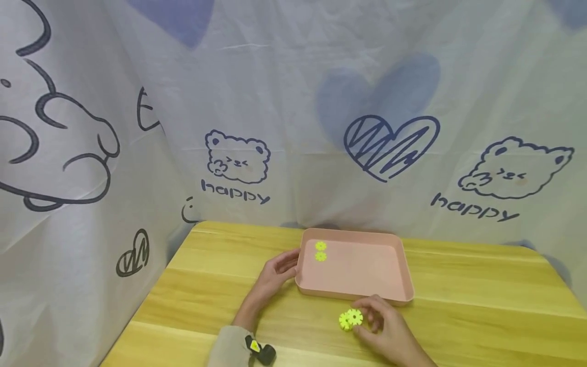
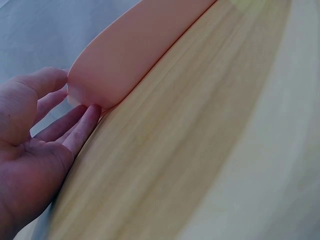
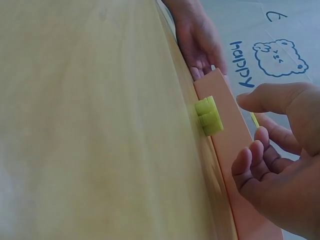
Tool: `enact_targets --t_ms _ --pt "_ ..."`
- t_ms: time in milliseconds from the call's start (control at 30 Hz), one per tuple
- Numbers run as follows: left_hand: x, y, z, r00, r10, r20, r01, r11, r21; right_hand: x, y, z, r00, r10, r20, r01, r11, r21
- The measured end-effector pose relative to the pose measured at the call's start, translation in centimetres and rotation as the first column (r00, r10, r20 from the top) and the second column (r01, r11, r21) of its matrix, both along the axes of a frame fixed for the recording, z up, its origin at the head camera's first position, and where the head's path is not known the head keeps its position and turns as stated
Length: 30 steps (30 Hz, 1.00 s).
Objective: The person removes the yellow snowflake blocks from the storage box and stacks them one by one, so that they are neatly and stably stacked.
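My left hand (image 1: 275, 275) lies at the left end of a shallow pink tray (image 1: 353, 297), its fairly straight fingers (image 2: 82, 127) touching the outer wall at the corner. In front of the tray my right hand (image 1: 387, 326) pinches a yellow notched plastic disc (image 1: 355, 316) between thumb and forefinger. The right wrist view shows this disc almost edge-on, with the other fingers loosely curled. Just below it, a short stack of yellow discs (image 3: 210, 116) stands on the table. Two more yellow discs (image 1: 320, 251) lie flat inside the tray, one behind the other near its left end.
The wooden table (image 1: 458, 285) extends to both sides of the tray. A printed white cloth (image 1: 293, 102) hangs behind it and on the left. A black wrist strap (image 1: 263, 352) sits on the left sleeve.
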<state>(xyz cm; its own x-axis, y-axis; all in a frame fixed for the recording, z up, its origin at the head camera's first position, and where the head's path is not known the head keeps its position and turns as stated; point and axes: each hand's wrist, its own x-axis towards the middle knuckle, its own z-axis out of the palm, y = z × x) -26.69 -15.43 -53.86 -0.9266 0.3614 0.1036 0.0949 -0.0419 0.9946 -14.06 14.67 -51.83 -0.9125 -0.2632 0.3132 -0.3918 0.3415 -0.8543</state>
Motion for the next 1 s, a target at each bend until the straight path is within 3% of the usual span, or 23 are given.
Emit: enact_targets --t_ms 533,833,1000 --pt "0.0 0.1 0.1 1.0 0.003 0.004 -0.003 1.0 0.004 0.1 -0.7 -0.8 1.0 -0.021 0.017 0.021 1.0 -0.021" --pt "0.1 0.0 0.1 1.0 0.0 0.017 0.0 1.0 -0.004 0.1 -1.1 -0.8 0.996 -0.029 0.086 0.028 1.0 0.014" --pt "-0.1 0.1 0.1 1.0 0.0 0.009 0.0 1.0 -0.01 0.0 -1.1 -0.7 0.997 -0.018 0.07 0.016 0.999 0.03"
